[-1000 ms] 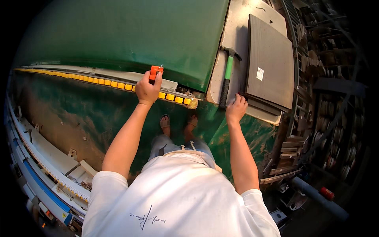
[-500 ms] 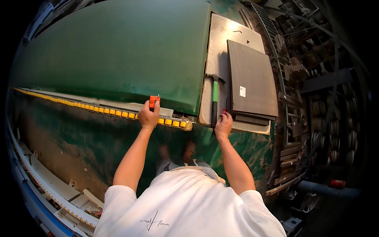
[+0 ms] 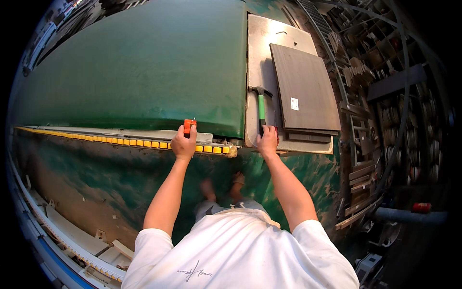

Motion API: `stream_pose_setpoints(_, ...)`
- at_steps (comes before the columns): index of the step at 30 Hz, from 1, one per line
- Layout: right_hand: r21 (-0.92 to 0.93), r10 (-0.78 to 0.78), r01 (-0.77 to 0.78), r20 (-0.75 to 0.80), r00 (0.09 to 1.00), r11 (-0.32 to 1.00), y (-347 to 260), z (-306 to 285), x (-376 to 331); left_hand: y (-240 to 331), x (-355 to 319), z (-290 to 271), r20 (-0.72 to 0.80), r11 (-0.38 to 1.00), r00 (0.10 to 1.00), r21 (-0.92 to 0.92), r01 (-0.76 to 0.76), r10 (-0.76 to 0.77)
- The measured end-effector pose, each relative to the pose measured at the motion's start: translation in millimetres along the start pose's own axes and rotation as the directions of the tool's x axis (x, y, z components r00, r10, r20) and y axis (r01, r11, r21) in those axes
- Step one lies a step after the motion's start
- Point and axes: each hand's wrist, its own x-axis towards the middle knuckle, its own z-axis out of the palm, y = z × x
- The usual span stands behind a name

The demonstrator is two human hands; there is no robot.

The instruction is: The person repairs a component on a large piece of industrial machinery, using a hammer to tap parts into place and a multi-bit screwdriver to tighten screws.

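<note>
My left hand (image 3: 184, 143) is closed around a small orange block-like tool (image 3: 190, 126) with a short metal tip on top, held at the edge of the green belt. A claw hammer (image 3: 261, 105) with a green and black handle lies on a pale metal plate at the right. Over the lower end of its handle, my right hand (image 3: 267, 142) has its fingers closed. Something red, seemingly the handle of a thin tool, shows beside the right fingers, mostly hidden by them.
A wide green conveyor belt (image 3: 139, 67) fills the left, with yellow rollers (image 3: 139, 143) along its near edge. Dark flat boards (image 3: 308, 86) are stacked on the metal plate (image 3: 260, 36). Racks of parts (image 3: 414, 125) stand at the right; another roller line (image 3: 72, 241) curves at lower left.
My right hand has moved from the red-handled tool onto the hammer's handle. My left hand keeps the orange tool at nearly the same spot. The view has shifted slightly.
</note>
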Motion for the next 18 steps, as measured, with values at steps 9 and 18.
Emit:
stream_pose_setpoints(9,-0.046,0.232,-0.239,-0.121,0.965,0.970,25,-1,-34,1,1,1,0.007,1.000,1.000,0.002,-0.016,0.016)
stream_pose_setpoints(18,-0.163,0.239,-0.214,0.151,0.959,0.963,11,-5,-13,0,-1,-1,0.046,0.999,0.999,0.036,0.022,-0.023)
